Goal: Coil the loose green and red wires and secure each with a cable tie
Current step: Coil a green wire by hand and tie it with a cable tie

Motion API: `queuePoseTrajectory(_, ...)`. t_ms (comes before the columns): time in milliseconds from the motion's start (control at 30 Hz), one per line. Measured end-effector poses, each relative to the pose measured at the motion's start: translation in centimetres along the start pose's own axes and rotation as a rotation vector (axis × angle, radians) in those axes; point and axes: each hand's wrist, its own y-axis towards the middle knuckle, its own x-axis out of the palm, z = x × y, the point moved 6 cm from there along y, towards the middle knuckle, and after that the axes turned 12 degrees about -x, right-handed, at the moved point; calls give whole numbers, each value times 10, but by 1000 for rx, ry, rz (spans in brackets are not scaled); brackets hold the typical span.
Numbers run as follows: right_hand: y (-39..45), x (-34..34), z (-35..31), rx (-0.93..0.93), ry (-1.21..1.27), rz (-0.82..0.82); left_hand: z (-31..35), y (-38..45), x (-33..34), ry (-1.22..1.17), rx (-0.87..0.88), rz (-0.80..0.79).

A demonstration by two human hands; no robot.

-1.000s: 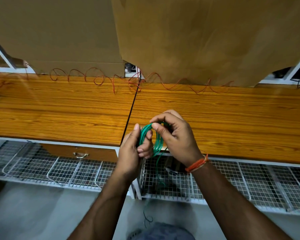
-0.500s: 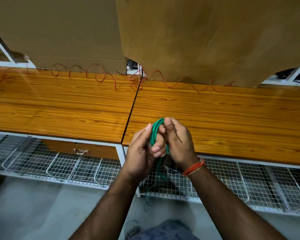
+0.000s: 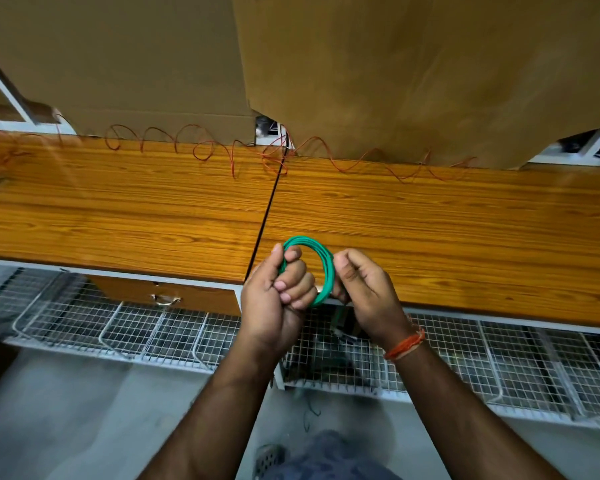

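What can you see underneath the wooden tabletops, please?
Under the wooden tabletops run white wire mesh trays, and a drawer with a metal handle sits on the left. Something dark lies in the tray behind the right hand; the hands cover most of it.

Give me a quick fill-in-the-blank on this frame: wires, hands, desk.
1. Both hands grip the coiled ____ wire.
2. The red wire lies loose along the ____ edge of the wooden desk.
3. An orange thread band sits on the ____ wrist.
4. Under the desk hang white wire ____ trays.

Missing: green; far; right; mesh
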Motion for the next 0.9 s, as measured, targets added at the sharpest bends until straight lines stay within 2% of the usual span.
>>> queuePoseTrajectory(100,-12,-16,25,101,-47,10,15,0,-4,-83,46,36)
queuePoseTrajectory(200,-31,-32,44,213,-75,107,35,-1,-11,-92,145,57)
queuePoseTrajectory(267,-43,-39,46,224,-165,142,47,-2,-17,-73,217,88)
queuePoseTrajectory(400,-47,-30,25,7,-478,-102,56,-4,-25,91,331,219)
queuePoseTrajectory(500,-34,-10,-10,-212,-492,-258,51,-4,-23,394,381,331)
queuePoseTrajectory(567,-23,2,-38,-358,-471,-301,43,-4,-17,585,383,329)
queuePoseTrajectory(700,3,10,-72,-516,-491,-237,22,-4,-3,795,292,262)
queuePoseTrajectory(900,31,-7,-76,-415,-366,0,10,2,0,781,136,85)
